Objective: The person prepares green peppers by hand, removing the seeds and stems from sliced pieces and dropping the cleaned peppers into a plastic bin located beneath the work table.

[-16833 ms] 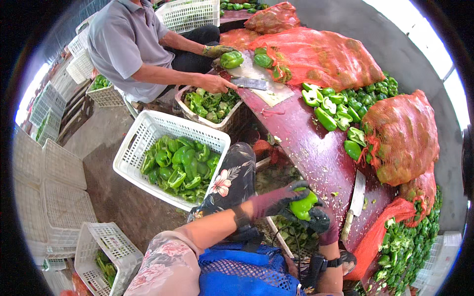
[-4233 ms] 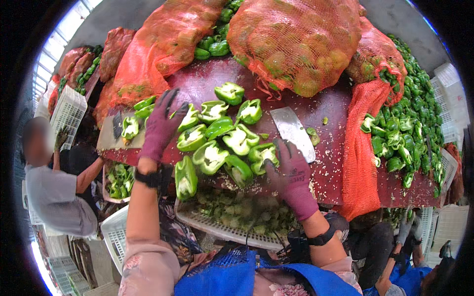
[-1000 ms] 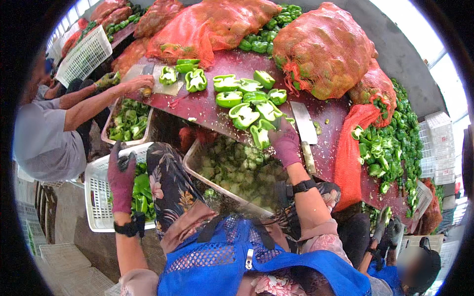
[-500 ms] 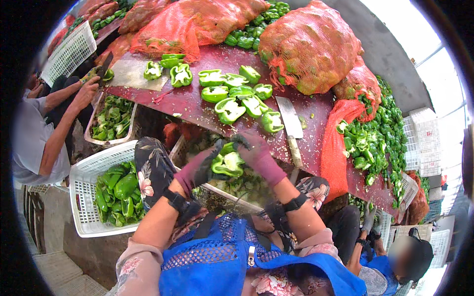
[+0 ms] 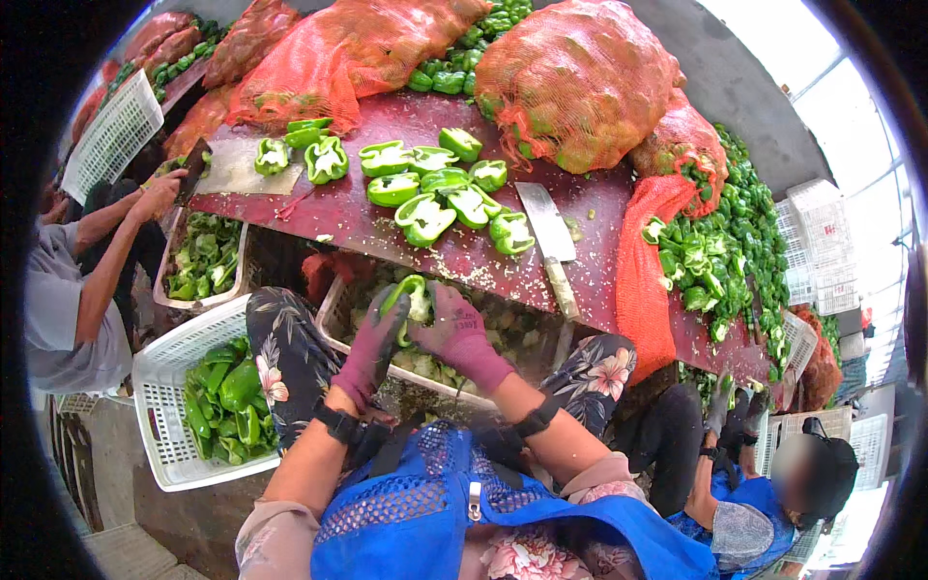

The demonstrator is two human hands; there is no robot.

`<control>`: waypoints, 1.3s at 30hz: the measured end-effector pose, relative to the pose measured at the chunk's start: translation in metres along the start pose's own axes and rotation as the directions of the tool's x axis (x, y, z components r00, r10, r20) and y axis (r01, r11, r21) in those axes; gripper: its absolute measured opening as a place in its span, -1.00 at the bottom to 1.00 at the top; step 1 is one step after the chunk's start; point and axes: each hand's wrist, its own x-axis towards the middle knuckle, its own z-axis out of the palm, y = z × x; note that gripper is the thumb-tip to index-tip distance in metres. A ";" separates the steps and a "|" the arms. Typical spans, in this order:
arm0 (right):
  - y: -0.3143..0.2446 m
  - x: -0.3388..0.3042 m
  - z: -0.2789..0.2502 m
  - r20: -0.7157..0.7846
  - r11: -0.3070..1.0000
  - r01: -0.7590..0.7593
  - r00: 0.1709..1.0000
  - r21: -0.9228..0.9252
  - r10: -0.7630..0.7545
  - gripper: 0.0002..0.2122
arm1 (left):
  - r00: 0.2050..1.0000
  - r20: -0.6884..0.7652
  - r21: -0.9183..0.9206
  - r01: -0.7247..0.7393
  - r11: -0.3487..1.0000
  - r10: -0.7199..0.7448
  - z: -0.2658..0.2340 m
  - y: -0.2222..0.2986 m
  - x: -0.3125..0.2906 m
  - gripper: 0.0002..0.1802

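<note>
Over a crate (image 5: 454, 389) of pale green scraps, my left hand (image 5: 375, 340), in a purple and dark grey glove, grips a cut green bell pepper (image 5: 417, 298). The fingers of my right hand (image 5: 458, 338), gloved the same way, are bent against the pepper's open side, so both hands are on it. Their tips are partly hidden. Several halved green peppers (image 5: 425, 220) lie beyond on the dark red tabletop (image 5: 333, 217). To their right rests a cleaver (image 5: 547, 224), its handle toward me.
A white basket (image 5: 155, 406) of cut peppers stands at my left knee. Red mesh sacks (image 5: 585, 82) and a heap of peppers (image 5: 725, 251) occupy the table's back and right. At left, a person holds a knife (image 5: 196, 166); another person (image 5: 735, 483) sits at lower right.
My hands have shifted slightly left with the pepper, which is now tipped more upright. The left-hand person's knife has moved. My view has shifted a little.
</note>
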 end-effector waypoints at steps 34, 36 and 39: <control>0.047 -0.017 -0.036 0.408 -0.463 -0.444 0.895 0.767 -0.182 -0.59 | 0.998 0.026 -0.172 0.062 0.983 -0.059 -0.018 0.019 -0.006 -0.49; 0.046 -0.015 -0.057 0.413 -0.402 -0.461 0.888 0.791 -0.204 -0.57 | 1.000 -0.017 -0.169 0.010 0.986 -0.013 -0.039 0.027 0.002 -0.43; 0.046 -0.013 -0.057 0.313 0.663 -0.363 0.929 0.654 0.199 -0.46 | 0.945 0.005 0.322 -0.310 0.895 0.326 -0.019 0.036 0.007 -0.44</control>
